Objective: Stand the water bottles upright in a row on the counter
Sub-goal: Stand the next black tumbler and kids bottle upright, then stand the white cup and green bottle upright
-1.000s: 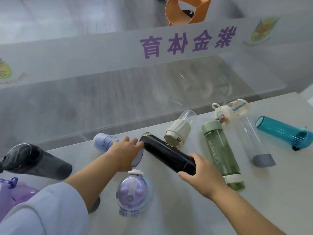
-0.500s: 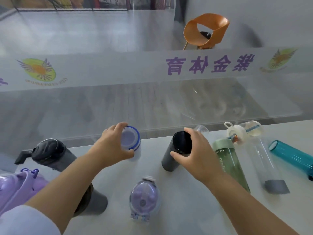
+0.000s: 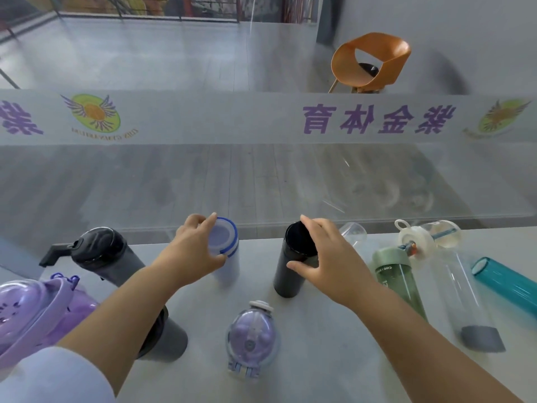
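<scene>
Nearest, a white sleeve [image 3: 49, 376] covers the left upper arm at the surface's [image 3: 334, 359] near left corner. Beside it lies a purple bottle [image 3: 32, 309], and toward the near edge's middle a small round purple bottle [image 3: 251, 338] lies flat with its cap pointing away. A dark grey bottle [image 3: 116, 266] lies slanted under the left forearm, its black lid toward the far left corner.

Midway back, the left hand [image 3: 193, 254] curls its fingers and thumb around the top of a pale bottle with a blue-ringed lid [image 3: 225, 251], which stands upright. Just to its right, apart from it, the right hand [image 3: 325, 263] grips the rim of an open black bottle [image 3: 293, 263], also upright, thumb in front and fingers over the far side.

To the right a green bottle [image 3: 398, 274] lies flat; small white lettering on it is too small to read. A clear bottle with a grey base [image 3: 462, 289] and a teal bottle [image 3: 508, 283] lie beside it toward the right edge, and another clear bottle [image 3: 353, 232] shows behind the right hand.

Beyond the far edge, a glass panel [image 3: 232, 123] carries mirrored purple Chinese characters and winged green logos. An orange chair [image 3: 372, 62] stands behind it.
</scene>
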The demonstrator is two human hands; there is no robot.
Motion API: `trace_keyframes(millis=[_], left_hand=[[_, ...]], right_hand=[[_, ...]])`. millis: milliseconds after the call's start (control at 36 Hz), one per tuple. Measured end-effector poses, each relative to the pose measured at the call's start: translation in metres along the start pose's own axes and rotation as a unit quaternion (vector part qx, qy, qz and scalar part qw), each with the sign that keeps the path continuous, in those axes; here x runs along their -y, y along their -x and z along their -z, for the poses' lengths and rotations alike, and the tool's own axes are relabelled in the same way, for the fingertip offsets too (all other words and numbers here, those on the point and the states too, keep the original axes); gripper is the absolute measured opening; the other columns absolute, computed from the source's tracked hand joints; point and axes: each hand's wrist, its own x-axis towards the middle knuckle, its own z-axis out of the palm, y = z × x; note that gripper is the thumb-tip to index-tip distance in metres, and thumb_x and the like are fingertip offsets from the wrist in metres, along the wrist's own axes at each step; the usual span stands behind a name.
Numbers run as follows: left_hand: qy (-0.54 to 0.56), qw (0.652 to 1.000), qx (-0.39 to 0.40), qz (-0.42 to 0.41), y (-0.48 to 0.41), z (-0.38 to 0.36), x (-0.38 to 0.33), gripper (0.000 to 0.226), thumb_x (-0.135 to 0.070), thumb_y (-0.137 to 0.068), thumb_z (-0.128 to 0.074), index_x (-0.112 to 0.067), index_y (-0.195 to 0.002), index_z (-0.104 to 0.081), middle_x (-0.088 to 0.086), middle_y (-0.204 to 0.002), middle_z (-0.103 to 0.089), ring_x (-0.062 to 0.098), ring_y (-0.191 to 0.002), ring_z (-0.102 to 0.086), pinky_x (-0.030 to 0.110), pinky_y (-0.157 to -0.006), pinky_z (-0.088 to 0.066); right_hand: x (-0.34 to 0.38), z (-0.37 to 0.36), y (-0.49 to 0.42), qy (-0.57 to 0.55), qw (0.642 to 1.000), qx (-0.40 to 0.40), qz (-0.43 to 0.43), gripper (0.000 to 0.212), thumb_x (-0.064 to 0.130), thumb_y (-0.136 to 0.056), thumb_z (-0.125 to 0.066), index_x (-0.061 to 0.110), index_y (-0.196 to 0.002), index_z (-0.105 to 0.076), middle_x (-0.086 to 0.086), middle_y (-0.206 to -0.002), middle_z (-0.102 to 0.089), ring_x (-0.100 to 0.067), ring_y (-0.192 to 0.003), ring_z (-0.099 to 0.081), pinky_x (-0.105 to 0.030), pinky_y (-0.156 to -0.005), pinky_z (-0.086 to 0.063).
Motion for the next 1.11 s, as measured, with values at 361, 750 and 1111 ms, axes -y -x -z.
trace_keyframes(millis=[361,750,1111], left_hand=[[0.052,0.998,-0.016,0.014,0.004,-0.003,0.001,0.085,-0.031,-0.074,-0.073,-0.023,-0.144,-0.025,-0.002,-0.146,-0.027,0.02,-0.125,-0.038,0.026,-0.096,-0.035],[-0.037,0.991,-0.114,-0.05,0.055,0.048,-0.048,0.029,-0.042,-0.079,-0.065,-0.029,-0.104,-0.061,-0.006,-0.104,-0.062,0.018,-0.091,-0.058,0.03,-0.075,-0.043],[-0.043,0.972,-0.107,-0.205,0.131,0.022,-0.134,0.035,-0.056,-0.076,-0.06,-0.035,-0.104,-0.06,-0.019,-0.084,-0.057,0.007,-0.082,-0.058,0.03,-0.07,-0.053]], right_hand=[[-0.009,0.0,-0.006,0.015,0.998,0.058,0.008,0.086,0.044,-0.081,-0.066,0.024,-0.147,-0.015,0.002,-0.137,-0.036,-0.018,-0.112,-0.048,-0.02,-0.084,-0.034],[-0.002,0.05,0.036,0.026,0.996,-0.086,0.029,0.03,0.032,-0.082,-0.067,0.018,-0.108,-0.063,0.006,-0.108,-0.064,-0.018,-0.1,-0.059,-0.032,-0.081,-0.049],[-0.037,0.062,0.162,0.044,0.983,-0.022,-0.175,0.032,0.041,-0.082,-0.064,0.024,-0.108,-0.059,0.012,-0.095,-0.058,-0.012,-0.089,-0.058,-0.032,-0.079,-0.05]])
